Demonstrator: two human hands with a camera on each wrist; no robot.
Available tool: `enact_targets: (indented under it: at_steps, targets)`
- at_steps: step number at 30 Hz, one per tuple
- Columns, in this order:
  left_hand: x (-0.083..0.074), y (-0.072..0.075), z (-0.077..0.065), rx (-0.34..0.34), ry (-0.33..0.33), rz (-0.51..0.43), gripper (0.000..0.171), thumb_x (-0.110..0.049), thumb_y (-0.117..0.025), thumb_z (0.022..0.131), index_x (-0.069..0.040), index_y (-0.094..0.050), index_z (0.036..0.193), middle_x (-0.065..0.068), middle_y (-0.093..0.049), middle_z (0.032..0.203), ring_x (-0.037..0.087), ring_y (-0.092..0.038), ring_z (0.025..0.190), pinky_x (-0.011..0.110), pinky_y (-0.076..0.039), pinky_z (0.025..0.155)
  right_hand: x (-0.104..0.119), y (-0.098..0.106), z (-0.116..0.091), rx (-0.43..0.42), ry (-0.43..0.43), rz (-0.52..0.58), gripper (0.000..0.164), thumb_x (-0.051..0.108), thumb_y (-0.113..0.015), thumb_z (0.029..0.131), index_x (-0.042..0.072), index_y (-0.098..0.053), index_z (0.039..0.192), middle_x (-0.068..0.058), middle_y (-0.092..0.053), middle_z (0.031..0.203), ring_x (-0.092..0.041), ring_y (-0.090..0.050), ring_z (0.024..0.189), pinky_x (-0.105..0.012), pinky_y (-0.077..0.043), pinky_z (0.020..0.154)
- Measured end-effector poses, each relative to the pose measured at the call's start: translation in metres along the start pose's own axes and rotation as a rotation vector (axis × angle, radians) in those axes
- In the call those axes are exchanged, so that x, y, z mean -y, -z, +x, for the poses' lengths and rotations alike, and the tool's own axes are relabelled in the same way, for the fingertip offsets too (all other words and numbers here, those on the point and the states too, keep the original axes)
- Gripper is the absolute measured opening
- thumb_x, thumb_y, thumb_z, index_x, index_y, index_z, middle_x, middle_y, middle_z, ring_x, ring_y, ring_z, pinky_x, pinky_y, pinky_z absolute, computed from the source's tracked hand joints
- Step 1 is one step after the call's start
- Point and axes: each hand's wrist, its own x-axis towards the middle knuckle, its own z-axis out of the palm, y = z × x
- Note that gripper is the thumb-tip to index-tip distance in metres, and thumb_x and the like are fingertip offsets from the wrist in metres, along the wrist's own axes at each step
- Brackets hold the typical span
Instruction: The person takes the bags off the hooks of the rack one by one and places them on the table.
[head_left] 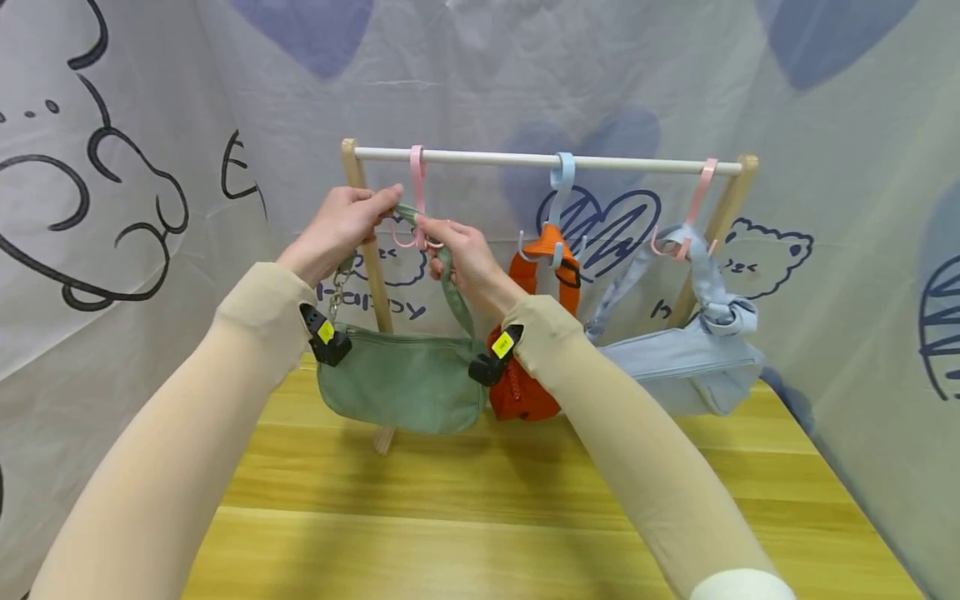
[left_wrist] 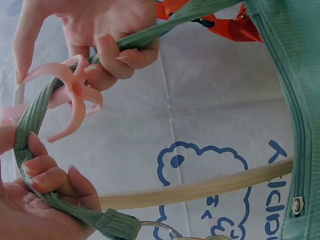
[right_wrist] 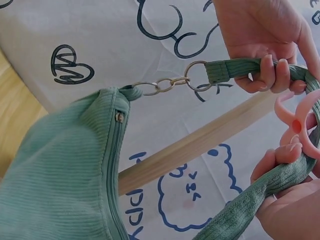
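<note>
A green corduroy handbag (head_left: 401,379) hangs below both hands at the left of the rack. My left hand (head_left: 339,223) grips its strap (left_wrist: 35,117) near the end with the metal chain (right_wrist: 165,85). Farther along the same strap, my right hand (head_left: 472,262) holds it with curled fingers. Between the two hands the strap passes at a pink multi-prong hook (left_wrist: 75,90), close against its prongs. Whether the hook bears the strap's weight I cannot tell. The bag's zipper (left_wrist: 295,135) is closed.
A white rail (head_left: 495,158) on wooden posts carries the hooks. From a blue hook (head_left: 562,179) hangs an orange bag (head_left: 517,387); a light blue bag (head_left: 686,367) hangs from another pink hook (head_left: 701,192) at right. Beneath lies a wood-grain table (head_left: 450,517), with printed cloth behind.
</note>
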Motion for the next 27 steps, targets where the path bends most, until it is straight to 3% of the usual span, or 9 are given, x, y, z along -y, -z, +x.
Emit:
enact_targets:
  at_steps: [7, 10, 14, 19, 21, 27]
  targets:
    - [-0.001, -0.007, -0.006, -0.077, -0.033, -0.003, 0.051, -0.061, -0.046, 0.100, -0.012, -0.056, 0.088, -0.008, -0.034, 0.068, 0.011, -0.037, 0.068, 0.029, -0.039, 0.073, 0.001, 0.002, -0.003, -0.047, -0.001, -0.141, 0.018, 0.025, -0.062, 0.101, 0.014, -0.062, 0.086, 0.002, -0.051, 0.071, -0.011, -0.043, 0.056, -0.025, -0.042, 0.063]
    - [-0.001, -0.009, -0.008, -0.099, -0.052, -0.017, 0.054, -0.062, -0.045, 0.100, -0.010, -0.059, 0.093, -0.007, -0.036, 0.071, 0.013, -0.040, 0.078, 0.032, -0.041, 0.080, 0.002, 0.002, -0.003, -0.044, 0.010, -0.182, 0.013, 0.024, -0.065, 0.099, 0.012, -0.063, 0.094, 0.002, -0.052, 0.070, -0.011, -0.045, 0.058, -0.024, -0.043, 0.064]
    - [-0.001, -0.011, -0.009, -0.128, -0.078, -0.038, 0.058, -0.063, -0.045, 0.100, -0.008, -0.061, 0.096, -0.008, -0.039, 0.070, 0.013, -0.043, 0.078, 0.031, -0.042, 0.079, 0.004, 0.004, -0.004, -0.049, 0.014, -0.164, 0.007, 0.010, -0.065, 0.097, 0.007, -0.063, 0.102, 0.002, -0.057, 0.075, -0.011, -0.049, 0.059, -0.024, -0.046, 0.066]
    - [0.001, -0.015, -0.008, -0.164, -0.094, -0.054, 0.055, -0.065, -0.046, 0.098, -0.013, -0.059, 0.086, -0.010, -0.039, 0.063, 0.011, -0.042, 0.066, 0.030, -0.037, 0.068, 0.009, 0.008, -0.005, -0.047, -0.008, -0.101, 0.011, 0.002, -0.056, 0.097, 0.004, -0.061, 0.107, -0.001, -0.060, 0.084, -0.012, -0.052, 0.062, -0.025, -0.048, 0.068]
    - [0.002, -0.016, -0.009, -0.165, -0.083, -0.061, 0.054, -0.065, -0.045, 0.098, -0.014, -0.057, 0.085, -0.010, -0.038, 0.063, 0.011, -0.041, 0.065, 0.030, -0.036, 0.068, 0.011, 0.010, -0.005, -0.030, -0.032, -0.086, 0.012, 0.010, -0.050, 0.101, 0.005, -0.060, 0.107, -0.003, -0.059, 0.085, -0.013, -0.052, 0.064, -0.025, -0.048, 0.069]
    - [0.006, -0.016, -0.011, -0.136, -0.055, -0.063, 0.052, -0.065, -0.052, 0.096, -0.015, -0.056, 0.085, -0.011, -0.035, 0.061, 0.009, -0.038, 0.060, 0.029, -0.034, 0.063, 0.017, 0.012, -0.005, 0.002, -0.106, -0.100, 0.036, 0.032, -0.030, 0.110, 0.008, -0.057, 0.105, -0.003, -0.056, 0.086, -0.014, -0.051, 0.067, -0.025, -0.046, 0.070]
